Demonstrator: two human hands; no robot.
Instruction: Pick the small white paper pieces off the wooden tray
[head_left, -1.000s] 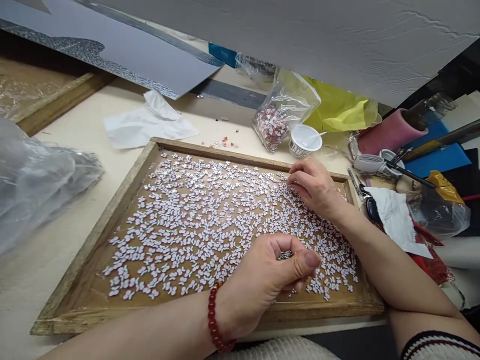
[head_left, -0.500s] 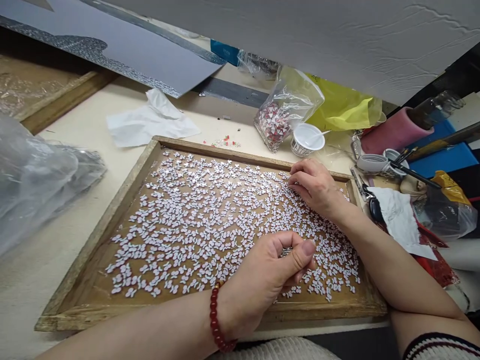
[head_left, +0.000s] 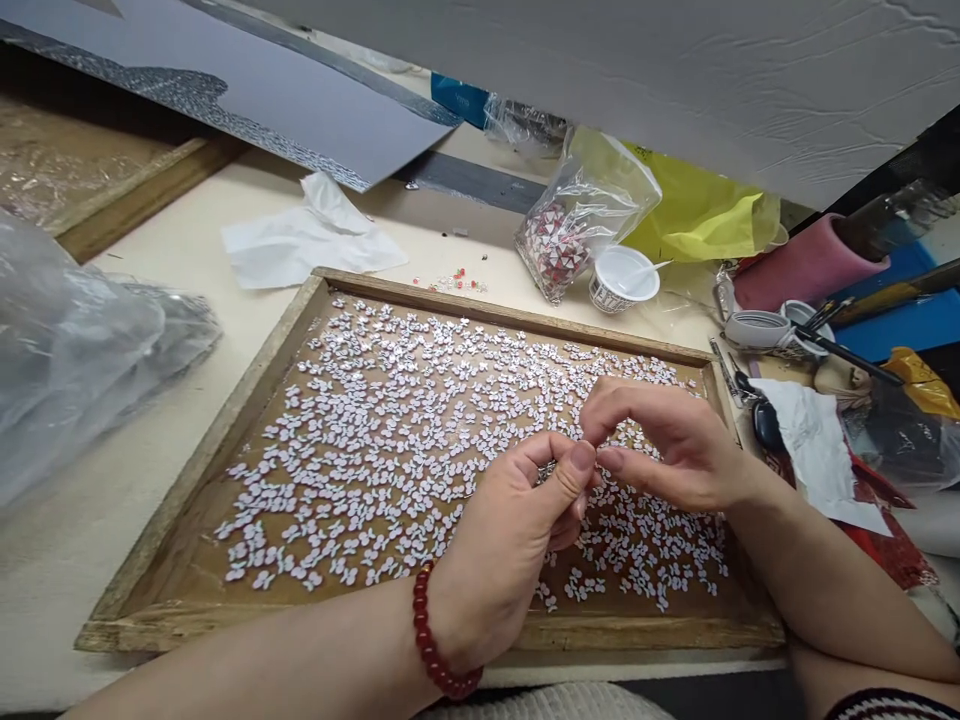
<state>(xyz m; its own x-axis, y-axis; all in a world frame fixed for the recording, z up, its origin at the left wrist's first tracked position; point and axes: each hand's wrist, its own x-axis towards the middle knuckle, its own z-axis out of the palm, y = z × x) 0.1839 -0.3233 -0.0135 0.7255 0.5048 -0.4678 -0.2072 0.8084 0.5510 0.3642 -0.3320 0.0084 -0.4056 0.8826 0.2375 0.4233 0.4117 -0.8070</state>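
Both hands meet over the right half of the wooden tray [head_left: 247, 400], above the spread of small white bow-shaped pieces [head_left: 390, 420] that covers nearly the whole tray floor. Left hand [head_left: 510, 530] is curled shut, thumb pressed to forefinger on a small cluster of metal bits [head_left: 546, 470]; only a glint shows between the fingers, so what exactly they are is unclear. Right hand [head_left: 675, 450] is pinched, thumb and forefinger tips closed and touching the left thumb tip; whether it has one bow piece or one metal bit between them is too small to tell. My read: the step is a fingertip transfer or join between the two hands. To do it well, keep both hands low over the tray so a dropped part lands inside the frame and not on the bench, keep the left fist tight enough that the stock does not leak out, and work one part per pinch. Forearms cross the near edge of the tray, so avoid sweeping the bows by the near right corner. Red bead bracelet [head_left: 435, 640] sits on the left wrist, clear of the work. Beyond the far edge: clear bag of red-and-white pieces [head_left: 559, 245], small white cup [head_left: 621, 280], crumpled white tissue [head_left: 300, 240] off the far left corner
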